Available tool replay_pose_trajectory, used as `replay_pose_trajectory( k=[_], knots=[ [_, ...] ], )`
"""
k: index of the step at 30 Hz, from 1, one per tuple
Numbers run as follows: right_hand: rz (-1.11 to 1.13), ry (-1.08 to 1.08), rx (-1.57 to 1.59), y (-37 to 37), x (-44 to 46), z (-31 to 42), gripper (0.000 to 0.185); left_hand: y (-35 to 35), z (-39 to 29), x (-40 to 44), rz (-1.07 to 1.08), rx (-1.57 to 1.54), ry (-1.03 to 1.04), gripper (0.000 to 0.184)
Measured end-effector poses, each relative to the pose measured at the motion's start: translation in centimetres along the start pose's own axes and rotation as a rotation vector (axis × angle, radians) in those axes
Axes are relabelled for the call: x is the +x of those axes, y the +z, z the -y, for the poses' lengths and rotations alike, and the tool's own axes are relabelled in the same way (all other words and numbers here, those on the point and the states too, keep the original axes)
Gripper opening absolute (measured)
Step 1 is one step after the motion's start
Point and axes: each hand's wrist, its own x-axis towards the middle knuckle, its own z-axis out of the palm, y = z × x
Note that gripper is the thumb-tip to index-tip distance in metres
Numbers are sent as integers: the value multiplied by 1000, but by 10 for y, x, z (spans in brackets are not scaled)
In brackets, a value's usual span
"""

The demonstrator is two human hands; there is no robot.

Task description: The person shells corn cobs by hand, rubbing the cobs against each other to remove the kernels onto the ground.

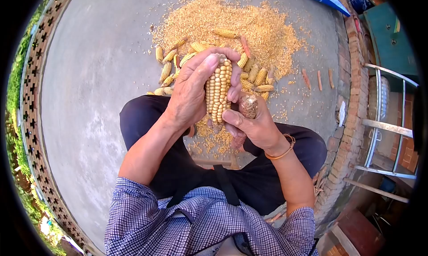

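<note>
An ear of corn [218, 93] with rows of yellow kernels stands nearly upright before my lap. My left hand [192, 87] is closed around its upper part, with the thumb along the near side and the fingers behind. In my right hand [257, 126], a stripped corn cob [248, 106] is gripped, its rough end sticking out between thumb and fingers. That thumb also touches the lower right side of the ear. Beyond my hands lie several more ears of corn [260, 76], and past them a broad heap of loose kernels [232, 19].
Bare reddish cobs [319, 80] lie to the right on the concrete floor [84, 100]. A brick edging [352, 104] runs down the right, with a metal frame [379, 118] beyond it. A patterned low wall [35, 73] curves along the left. Loose kernels [209, 140] lie between my legs.
</note>
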Motion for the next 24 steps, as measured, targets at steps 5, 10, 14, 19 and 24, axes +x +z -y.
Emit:
replay_pose_trajectory(
  k=[5,10,14,19,24],
  knots=[
    [-17,-21,-19,3,-2,3,26,1,0,-1,-19,-21,-5,37],
    [0,-46,44,7,-2,3,23,2,-4,-2,-6,55,-6,38],
    [13,-23,-26,8,-3,13,19,0,-2,-2,10,1,-8,41],
    [31,29,-43,1,-3,7,18,0,-3,-2,-59,34,-21,45],
    [23,24,129,0,-2,7,23,4,-6,1,-30,-69,-34,57]
  ],
)
